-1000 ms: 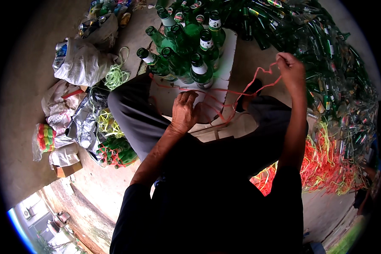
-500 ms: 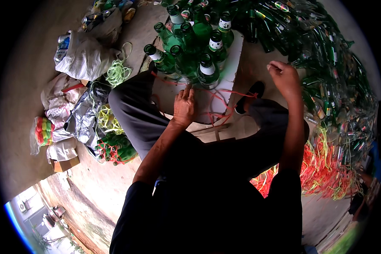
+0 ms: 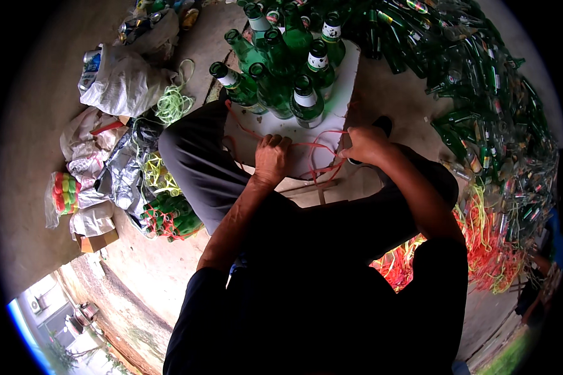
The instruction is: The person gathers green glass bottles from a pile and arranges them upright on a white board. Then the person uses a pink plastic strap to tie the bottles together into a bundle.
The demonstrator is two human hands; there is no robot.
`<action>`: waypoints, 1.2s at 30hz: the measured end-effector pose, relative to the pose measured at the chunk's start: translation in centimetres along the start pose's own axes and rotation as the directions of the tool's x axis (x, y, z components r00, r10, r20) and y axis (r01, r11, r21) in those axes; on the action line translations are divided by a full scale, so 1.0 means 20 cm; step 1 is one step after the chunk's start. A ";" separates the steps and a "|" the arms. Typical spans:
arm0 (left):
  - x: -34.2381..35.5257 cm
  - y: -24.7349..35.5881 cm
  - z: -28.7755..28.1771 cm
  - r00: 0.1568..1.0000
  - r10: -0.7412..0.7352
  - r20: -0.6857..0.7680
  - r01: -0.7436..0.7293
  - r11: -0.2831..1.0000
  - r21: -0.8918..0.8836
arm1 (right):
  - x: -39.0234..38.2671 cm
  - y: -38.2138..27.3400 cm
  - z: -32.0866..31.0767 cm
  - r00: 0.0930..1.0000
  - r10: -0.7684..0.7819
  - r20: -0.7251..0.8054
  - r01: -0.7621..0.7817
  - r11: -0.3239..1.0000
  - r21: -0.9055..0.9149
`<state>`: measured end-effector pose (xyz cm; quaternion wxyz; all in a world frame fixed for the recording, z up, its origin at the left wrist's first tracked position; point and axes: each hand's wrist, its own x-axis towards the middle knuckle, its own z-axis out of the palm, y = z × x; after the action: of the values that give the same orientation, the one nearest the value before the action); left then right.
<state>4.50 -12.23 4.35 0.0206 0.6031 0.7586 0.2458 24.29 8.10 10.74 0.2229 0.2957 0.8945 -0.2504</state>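
Note:
A group of upright green glass bottles (image 3: 273,87) stands on a white board (image 3: 341,106) in front of my knees. A thin red plastic strap (image 3: 319,146) runs along the board's near side, with loops hanging over the edge. My left hand (image 3: 272,161) is closed on the strap, fingers curled down, just nearer to me than the bottles. To the right, my right hand (image 3: 366,145) pinches a looped part of the same strap between thumb and fingers. Both hands are apart from the bottles.
Green bottles lie in a large heap (image 3: 481,119) on the right. Below it spreads a pile of red and yellow straps (image 3: 488,250). On the left are a white sack (image 3: 122,81), a pale green strap coil (image 3: 174,106) and a tied bundle of bottles (image 3: 172,219).
My right hand has swung left and down from beside the heap to the red strap and closed on it. My left hand's fingers have curled in around the strap.

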 end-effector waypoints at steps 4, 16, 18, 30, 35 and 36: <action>-0.02 0.01 -0.01 0.999 -0.013 0.045 0.015 0.999 -0.031 | 0.02 0.05 0.16 0.975 -0.098 -0.199 0.125 0.984 0.123; -0.01 0.07 -0.03 0.999 0.003 0.038 0.003 0.987 -0.161 | 0.11 0.07 0.29 0.937 -0.005 0.349 -0.220 0.766 0.604; 0.00 0.08 -0.06 0.999 0.002 0.037 0.004 0.986 -0.167 | 0.12 0.07 0.28 0.944 -0.040 0.326 -0.173 0.785 0.596; 0.02 0.13 -0.23 0.998 0.041 0.057 -0.033 0.991 -0.132 | -0.09 0.23 -0.21 0.868 0.131 -0.478 -0.169 0.985 -0.038; 0.03 0.12 -0.34 0.992 -0.039 0.123 0.067 0.971 -0.230 | -0.13 0.38 -0.34 0.704 0.315 -0.636 -0.335 0.938 0.094; 0.04 0.12 -0.37 0.992 -0.043 0.115 0.071 0.965 -0.252 | -0.13 0.44 -0.35 0.675 0.343 -0.654 -0.355 0.927 0.120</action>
<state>4.06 -13.71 12.10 0.1465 0.5857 0.7354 0.3075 30.04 17.11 14.79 -0.0638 0.5283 0.8434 -0.0742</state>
